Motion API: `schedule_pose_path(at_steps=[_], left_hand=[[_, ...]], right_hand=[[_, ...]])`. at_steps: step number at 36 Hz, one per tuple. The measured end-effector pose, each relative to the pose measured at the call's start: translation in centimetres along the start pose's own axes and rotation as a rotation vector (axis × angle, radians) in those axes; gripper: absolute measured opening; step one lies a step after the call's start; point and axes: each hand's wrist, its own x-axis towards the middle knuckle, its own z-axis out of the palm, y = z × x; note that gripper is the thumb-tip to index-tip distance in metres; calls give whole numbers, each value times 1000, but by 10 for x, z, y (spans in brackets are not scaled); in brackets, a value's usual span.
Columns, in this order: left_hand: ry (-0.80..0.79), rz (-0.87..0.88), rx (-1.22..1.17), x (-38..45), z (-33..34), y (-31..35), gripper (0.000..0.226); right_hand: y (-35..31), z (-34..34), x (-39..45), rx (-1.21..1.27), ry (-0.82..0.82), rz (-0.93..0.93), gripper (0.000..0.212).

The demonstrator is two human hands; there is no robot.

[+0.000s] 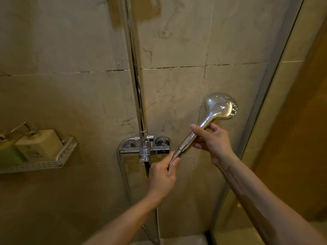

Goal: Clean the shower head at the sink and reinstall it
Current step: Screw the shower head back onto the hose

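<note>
holding the chrome shower head (220, 107) by its handle, the right hand (213, 141) wraps fingers around the stem, the head tilted up and to the right, in front of the tiled wall (70, 50). the left hand (163, 175) pinches closed on the hose (122, 167) just below the handle's connector nut. behind the hands, the mixer valve (146, 149) sits at the foot of the riser pipe (136, 68). far left, a perforated shelf (65, 156) carries soap bottles (38, 145).
</note>
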Motion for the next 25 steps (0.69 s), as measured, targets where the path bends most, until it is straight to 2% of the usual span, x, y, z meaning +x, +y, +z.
schedule_pose_path(at_steps=[4,8,10,13,15,17,19,21,23,25], left_hand=[[35,85,126,-2,1,9,47],[-3,118,63,-6,3,10,23],[-67,82,13,-8,2,11,25],[-209,-29,-50,-12,4,8,14],[-292,-107,-70,-15,6,1,14],[-312,-126,-51,-20,6,-5,19],[-207,-163,-65,-23,1,-10,16],[-33,-260,-70,-25,-10,-24,19],[154,-380,-44,-29,-24,-42,22],[269,-484,-16,-32,-35,-58,23]], right_hand=[[3,2,1,-54,87,-25,28],[7,-2,0,-97,100,-28,29],[9,-7,0,-116,49,-10,27],[15,-16,-1,-44,-30,65,18],[20,-23,0,14,-46,98,26],[25,-33,0,14,-53,114,37],[31,-46,2,-4,-66,142,40],[39,-60,1,-6,-91,160,37],[48,-71,-3,-8,-119,141,27],[59,-80,-12,-25,-128,113,17]])
